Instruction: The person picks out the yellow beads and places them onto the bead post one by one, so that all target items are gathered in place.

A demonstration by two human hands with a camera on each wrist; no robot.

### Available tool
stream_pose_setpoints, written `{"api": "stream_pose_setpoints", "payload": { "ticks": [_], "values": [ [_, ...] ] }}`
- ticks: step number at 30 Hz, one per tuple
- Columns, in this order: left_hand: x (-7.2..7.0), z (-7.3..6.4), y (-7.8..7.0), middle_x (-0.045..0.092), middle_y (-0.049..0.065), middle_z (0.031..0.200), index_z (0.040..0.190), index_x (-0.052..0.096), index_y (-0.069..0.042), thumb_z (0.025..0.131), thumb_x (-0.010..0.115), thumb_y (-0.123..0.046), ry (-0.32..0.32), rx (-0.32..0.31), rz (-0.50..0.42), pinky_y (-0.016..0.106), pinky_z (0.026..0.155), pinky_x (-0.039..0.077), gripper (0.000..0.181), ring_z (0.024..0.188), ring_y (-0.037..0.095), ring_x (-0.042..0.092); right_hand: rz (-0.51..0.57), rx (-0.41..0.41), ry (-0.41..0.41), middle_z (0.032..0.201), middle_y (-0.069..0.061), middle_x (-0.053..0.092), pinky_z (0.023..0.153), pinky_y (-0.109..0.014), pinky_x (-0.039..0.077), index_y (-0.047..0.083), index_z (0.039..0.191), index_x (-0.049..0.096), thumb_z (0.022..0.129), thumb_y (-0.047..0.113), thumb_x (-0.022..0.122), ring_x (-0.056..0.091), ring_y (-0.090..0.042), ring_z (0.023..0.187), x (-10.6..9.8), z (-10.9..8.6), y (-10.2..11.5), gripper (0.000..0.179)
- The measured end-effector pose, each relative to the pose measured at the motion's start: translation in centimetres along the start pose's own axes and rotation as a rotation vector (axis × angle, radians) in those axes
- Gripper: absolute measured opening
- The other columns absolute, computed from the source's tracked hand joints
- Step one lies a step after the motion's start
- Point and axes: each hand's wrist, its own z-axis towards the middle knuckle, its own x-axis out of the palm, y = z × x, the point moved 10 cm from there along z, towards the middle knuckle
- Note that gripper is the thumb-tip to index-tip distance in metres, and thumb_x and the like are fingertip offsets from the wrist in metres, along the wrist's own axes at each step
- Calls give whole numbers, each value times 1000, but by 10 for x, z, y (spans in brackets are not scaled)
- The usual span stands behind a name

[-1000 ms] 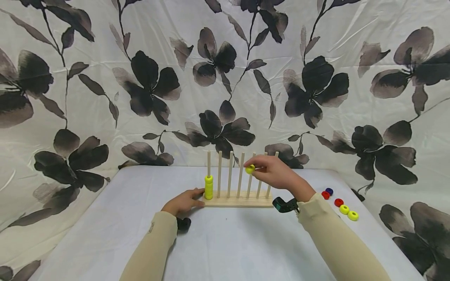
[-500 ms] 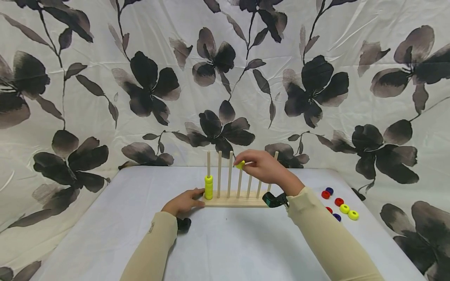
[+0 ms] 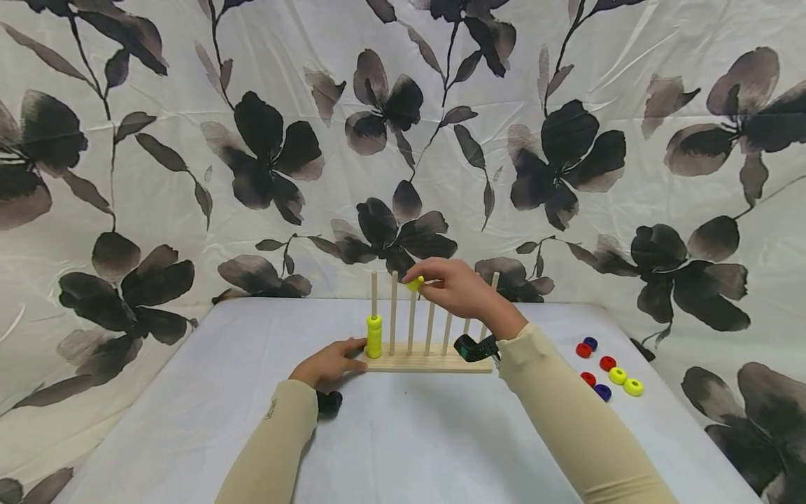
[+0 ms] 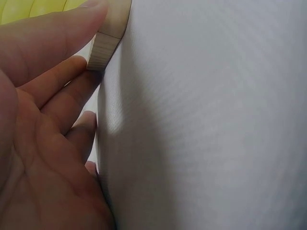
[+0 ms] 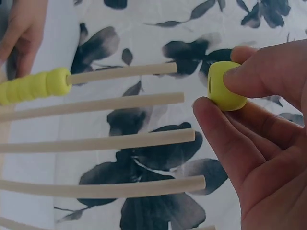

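A wooden peg stand (image 3: 428,361) with several upright pegs is on the white table. Several yellow beads (image 3: 374,337) are stacked on its leftmost peg, whose upper part is bare. My left hand (image 3: 324,362) holds the left end of the base; in the left wrist view the thumb (image 4: 53,38) lies on one side of the wood (image 4: 106,45) and fingers on the other. Above the pegs, my right hand (image 3: 460,288) pinches a yellow bead (image 5: 221,88) between thumb and fingers. In the right wrist view that bead is apart from the peg tips, its hole facing them.
Loose beads lie to the right on the table: red ones (image 3: 607,363), blue ones (image 3: 602,393) and two yellow ones (image 3: 633,387). A flower-printed cloth (image 3: 478,210) hangs behind the table. Each wrist wears a dark device, such as the right camera (image 3: 472,348).
My right hand has moved left and slightly up across the peg tops, carrying the yellow bead. More loose beads on the right have come into view from behind the sleeve. The left hand stays put.
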Motion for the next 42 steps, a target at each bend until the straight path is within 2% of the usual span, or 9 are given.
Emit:
{"api": "stream_pose_setpoints", "payload": {
  "ticks": [7,20,28,34,42],
  "values": [
    [-1,-2,-1,23,14,161,148,41,-27,89,68,-33,3,15,11,64,117,14,66,149,38,17,10,2,-2,122,-2,64,95,-34,55,14,123,65,95,11,57,64,-19,114,4,12,1,29],
    [-5,0,-1,24,15,160,148,41,-25,89,68,-31,-1,38,3,63,118,13,66,149,38,17,-1,30,-36,120,0,67,91,-31,56,18,122,66,95,16,60,66,-13,108,5,35,6,28],
    [-2,-3,1,24,14,160,148,41,-25,89,68,-31,5,33,-17,63,118,13,65,149,38,17,15,48,-39,123,-3,67,88,-29,57,15,124,64,95,15,61,67,-16,111,12,46,6,30],
    [-1,-1,3,25,14,160,148,41,-26,89,68,-33,0,46,8,62,118,15,65,149,37,18,11,68,-36,124,-4,66,93,-32,55,13,125,64,95,15,61,65,-17,114,17,52,3,30],
    [-1,0,4,26,11,160,148,41,-28,89,68,-34,-1,32,-5,62,118,15,66,149,36,18,0,34,-32,128,-4,65,97,-31,53,13,128,62,95,15,61,64,-18,116,22,61,7,33]
  ]
}}
